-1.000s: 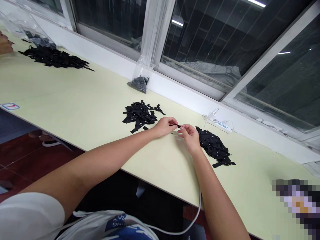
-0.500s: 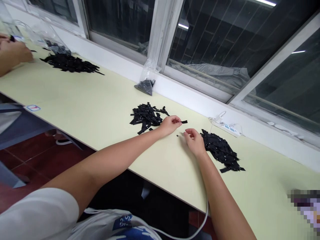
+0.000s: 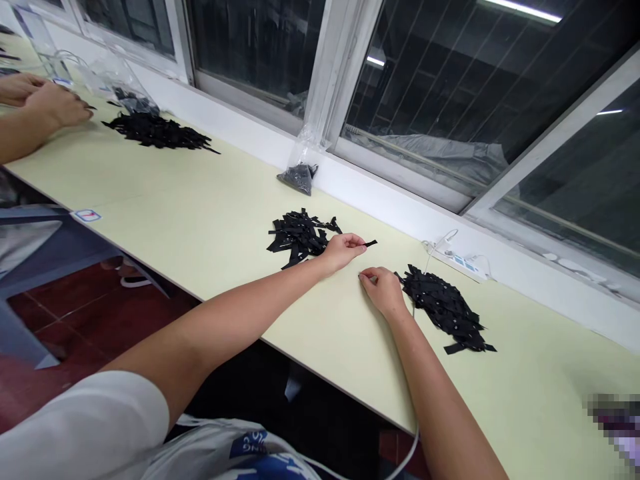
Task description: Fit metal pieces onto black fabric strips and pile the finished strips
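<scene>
At a pale yellow worktop (image 3: 210,220) under a row of dark windows, a person's left hand (image 3: 343,250) pinches one short black strip (image 3: 371,243) between its fingertips, the strip sticking out level just above the surface. The right hand (image 3: 383,290) rests knuckles-up on the worktop just beside it, fingertips curled down and pressed together; whether anything lies under them cannot be told. A loose pile of black strips (image 3: 300,235) lies behind the left wrist, and a second pile (image 3: 445,308) sits just right of the right hand. A clear bag of dark pieces (image 3: 300,175) leans by the window. Far left, a co-worker's hands (image 3: 55,105) rest near a third heap (image 3: 157,131).
</scene>
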Tool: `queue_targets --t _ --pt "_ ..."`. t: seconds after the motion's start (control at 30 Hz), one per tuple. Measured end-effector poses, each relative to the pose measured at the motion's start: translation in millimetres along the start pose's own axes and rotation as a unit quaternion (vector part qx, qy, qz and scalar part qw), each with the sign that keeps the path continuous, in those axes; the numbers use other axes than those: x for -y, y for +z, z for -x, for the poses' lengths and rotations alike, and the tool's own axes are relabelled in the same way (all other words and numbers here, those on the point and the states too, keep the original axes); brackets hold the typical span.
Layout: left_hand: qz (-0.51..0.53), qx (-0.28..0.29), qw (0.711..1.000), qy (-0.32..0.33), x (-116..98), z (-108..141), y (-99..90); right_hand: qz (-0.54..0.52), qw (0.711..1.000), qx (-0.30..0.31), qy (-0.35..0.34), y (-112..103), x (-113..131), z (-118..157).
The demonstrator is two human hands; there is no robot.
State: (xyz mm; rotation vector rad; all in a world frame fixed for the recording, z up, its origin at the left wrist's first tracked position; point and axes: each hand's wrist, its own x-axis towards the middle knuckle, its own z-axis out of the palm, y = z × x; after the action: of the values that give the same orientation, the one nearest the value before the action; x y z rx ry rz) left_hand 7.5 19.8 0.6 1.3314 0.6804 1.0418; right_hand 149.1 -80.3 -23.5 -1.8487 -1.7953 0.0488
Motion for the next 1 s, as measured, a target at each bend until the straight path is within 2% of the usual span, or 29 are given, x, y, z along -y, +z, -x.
queue_targets --t 0.13,0.27,0.53,0.87,1.0 --pt "-0.002 0.003 1.000 -0.006 0 0 0.0 0.036 0.999 0.008 -0.009 -2 3 0" --pt "-0.016 -0.009 0.999 -0.048 -4 2 -0.1 0.075 0.997 0.022 -0.017 -5 8 0" --pt "0.035 -0.005 0.994 -0.106 -7 5 2.2 0.087 0.995 0.040 0.018 -6 13 0" --pt "-0.023 -0.004 0.998 -0.052 1 0 0.4 0.056 0.997 0.046 0.021 -15 26 8" --pt "-0.034 0.000 0.999 -0.033 -4 3 -0.2 -0.013 0.999 0.026 0.020 -15 22 10"
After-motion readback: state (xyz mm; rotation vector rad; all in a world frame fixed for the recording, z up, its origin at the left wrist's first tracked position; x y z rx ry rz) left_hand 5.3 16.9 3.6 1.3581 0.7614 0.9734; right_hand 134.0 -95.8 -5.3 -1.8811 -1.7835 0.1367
